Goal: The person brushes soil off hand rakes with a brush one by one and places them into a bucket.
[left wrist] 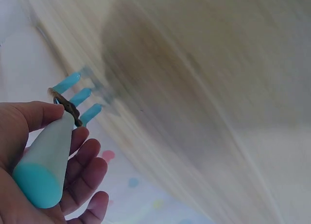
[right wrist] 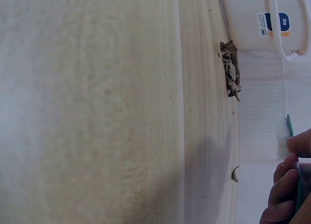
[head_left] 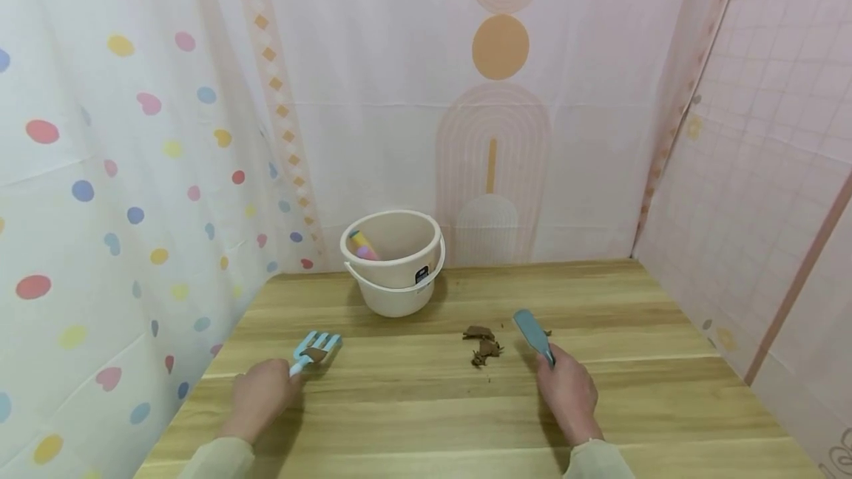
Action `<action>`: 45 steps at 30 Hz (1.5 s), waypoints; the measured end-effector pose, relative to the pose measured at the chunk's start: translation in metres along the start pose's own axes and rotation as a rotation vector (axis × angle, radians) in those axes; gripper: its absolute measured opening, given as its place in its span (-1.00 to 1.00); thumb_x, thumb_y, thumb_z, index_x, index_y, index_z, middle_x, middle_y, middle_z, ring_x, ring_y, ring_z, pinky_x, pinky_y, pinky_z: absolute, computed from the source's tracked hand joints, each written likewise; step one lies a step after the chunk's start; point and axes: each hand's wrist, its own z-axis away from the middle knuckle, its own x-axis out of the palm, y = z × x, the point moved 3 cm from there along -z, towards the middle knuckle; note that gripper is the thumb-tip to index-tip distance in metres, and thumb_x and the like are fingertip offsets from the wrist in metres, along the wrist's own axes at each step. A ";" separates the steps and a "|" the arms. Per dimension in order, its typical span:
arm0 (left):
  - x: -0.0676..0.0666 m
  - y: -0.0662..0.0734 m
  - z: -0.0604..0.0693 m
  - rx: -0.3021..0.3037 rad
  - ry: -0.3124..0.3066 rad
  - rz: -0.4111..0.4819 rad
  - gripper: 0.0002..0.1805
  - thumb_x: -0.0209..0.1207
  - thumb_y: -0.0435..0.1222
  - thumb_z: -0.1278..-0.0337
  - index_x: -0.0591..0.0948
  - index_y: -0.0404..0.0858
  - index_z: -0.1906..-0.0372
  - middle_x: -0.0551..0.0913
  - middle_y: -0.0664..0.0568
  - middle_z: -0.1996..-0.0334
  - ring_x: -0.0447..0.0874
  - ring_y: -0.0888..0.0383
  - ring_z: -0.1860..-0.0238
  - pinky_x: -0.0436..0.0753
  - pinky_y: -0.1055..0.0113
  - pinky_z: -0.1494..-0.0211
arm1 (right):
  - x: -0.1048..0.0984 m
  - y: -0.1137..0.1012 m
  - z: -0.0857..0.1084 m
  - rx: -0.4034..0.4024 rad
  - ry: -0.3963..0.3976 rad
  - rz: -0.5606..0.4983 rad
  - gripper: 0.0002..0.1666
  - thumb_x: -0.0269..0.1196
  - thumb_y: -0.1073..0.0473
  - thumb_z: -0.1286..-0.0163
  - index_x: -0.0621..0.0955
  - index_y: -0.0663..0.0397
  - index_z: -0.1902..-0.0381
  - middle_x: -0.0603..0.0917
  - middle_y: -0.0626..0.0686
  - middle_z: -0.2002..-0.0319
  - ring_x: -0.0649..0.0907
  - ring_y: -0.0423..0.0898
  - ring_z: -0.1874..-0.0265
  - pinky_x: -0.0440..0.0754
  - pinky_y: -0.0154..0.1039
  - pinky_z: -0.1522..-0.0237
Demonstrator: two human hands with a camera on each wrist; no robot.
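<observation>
At the left, my left hand (head_left: 262, 394) grips the white handle of a small light-blue hand fork (left wrist: 80, 95). A brown dry leaf piece (head_left: 314, 354) lies across its tines. My right hand (head_left: 568, 390) holds a brush with a teal back (head_left: 531, 330); its white bristles (right wrist: 283, 139) show in the right wrist view, facing the table side. Left of the brush, crumpled brown dry leaves (head_left: 489, 348) lie in a small heap on the wooden table (head_left: 413, 420). A single curled leaf bit (right wrist: 235, 174) rests near the brush.
A white bucket (head_left: 396, 303) with its handle down stands at the back of the table, left of the leaves. Inside it lies a yellow and pink object (head_left: 364, 245). Small crumbs dot the tabletop. Patterned curtains (head_left: 379, 94) hang behind and at both sides.
</observation>
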 end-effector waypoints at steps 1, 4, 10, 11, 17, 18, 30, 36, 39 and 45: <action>0.000 0.002 0.000 0.005 0.002 -0.003 -0.70 0.17 -0.15 -0.24 0.51 -0.22 0.55 0.49 0.02 0.62 0.48 0.04 0.56 0.49 -0.08 0.36 | 0.000 0.000 0.000 0.000 -0.001 0.000 -0.65 0.11 0.09 -0.48 0.35 -0.02 0.54 0.27 -0.07 0.70 0.30 -0.12 0.70 0.19 -0.20 0.61; -0.002 0.009 0.002 0.026 0.016 -0.012 -0.69 0.20 -0.15 -0.22 0.50 -0.20 0.58 0.48 0.03 0.64 0.47 0.05 0.58 0.50 -0.03 0.41 | 0.000 -0.001 0.001 0.001 -0.002 0.004 -0.67 0.12 0.09 -0.47 0.38 -0.02 0.53 0.28 -0.07 0.69 0.30 -0.11 0.69 0.19 -0.20 0.60; -0.002 0.031 0.006 0.078 0.036 0.005 -0.68 0.26 -0.15 -0.18 0.49 -0.18 0.60 0.44 0.08 0.69 0.41 0.11 0.63 0.45 0.13 0.53 | 0.001 0.002 0.002 0.008 -0.004 0.013 -0.77 0.12 0.09 -0.46 0.49 -0.01 0.43 0.30 -0.05 0.68 0.33 -0.10 0.66 0.21 -0.19 0.59; -0.002 0.035 0.006 0.084 0.038 0.010 -0.69 0.27 -0.15 -0.17 0.50 -0.18 0.59 0.44 0.08 0.69 0.40 0.12 0.63 0.44 0.14 0.54 | 0.001 0.003 0.003 0.009 -0.006 0.012 -0.78 0.12 0.09 -0.46 0.51 -0.01 0.41 0.30 -0.05 0.68 0.33 -0.10 0.66 0.21 -0.19 0.59; 0.002 0.061 0.005 0.101 0.049 0.050 -0.69 0.28 -0.14 -0.16 0.52 -0.17 0.60 0.43 0.10 0.69 0.39 0.13 0.64 0.43 0.15 0.54 | 0.000 0.004 0.006 0.021 -0.011 0.016 -0.81 0.12 0.09 -0.47 0.60 0.05 0.26 0.33 -0.03 0.67 0.35 -0.09 0.66 0.23 -0.19 0.58; 0.002 0.066 0.005 0.103 0.050 0.063 -0.69 0.28 -0.14 -0.16 0.52 -0.17 0.60 0.43 0.10 0.70 0.39 0.14 0.64 0.43 0.16 0.55 | 0.000 0.004 0.006 0.021 -0.012 0.019 -0.81 0.12 0.09 -0.47 0.60 0.05 0.26 0.34 -0.03 0.67 0.35 -0.09 0.65 0.23 -0.19 0.58; 0.013 0.135 0.011 0.128 0.115 0.225 -0.74 0.32 -0.16 -0.05 0.59 -0.15 0.64 0.44 0.13 0.70 0.35 0.17 0.66 0.37 0.24 0.60 | 0.003 -0.003 0.007 0.011 -0.017 0.002 -0.67 0.12 0.07 -0.47 0.41 -0.03 0.53 0.28 -0.07 0.71 0.30 -0.12 0.71 0.20 -0.20 0.62; 0.032 0.157 0.017 0.104 0.147 0.305 -0.80 0.35 -0.20 -0.05 0.67 -0.20 0.56 0.48 0.12 0.64 0.37 0.20 0.62 0.39 0.26 0.58 | 0.004 -0.005 0.009 0.005 -0.024 -0.008 -0.74 0.12 0.08 -0.48 0.48 -0.01 0.46 0.28 -0.07 0.72 0.29 -0.14 0.73 0.20 -0.21 0.64; 0.038 0.164 0.021 0.084 0.156 0.330 -0.76 0.35 -0.20 -0.07 0.63 -0.18 0.62 0.45 0.13 0.68 0.35 0.20 0.65 0.37 0.26 0.59 | 0.004 -0.006 0.009 -0.002 -0.024 -0.009 -0.73 0.11 0.08 -0.48 0.48 0.00 0.45 0.27 -0.07 0.72 0.28 -0.14 0.74 0.20 -0.21 0.65; 0.039 0.175 0.024 0.105 0.185 0.297 -0.64 0.34 -0.20 -0.12 0.48 -0.12 0.69 0.35 0.16 0.76 0.29 0.21 0.71 0.30 0.30 0.63 | 0.005 -0.012 0.010 -0.042 0.001 0.008 -0.76 0.13 0.06 -0.47 0.54 0.01 0.40 0.28 -0.08 0.72 0.29 -0.14 0.74 0.19 -0.21 0.65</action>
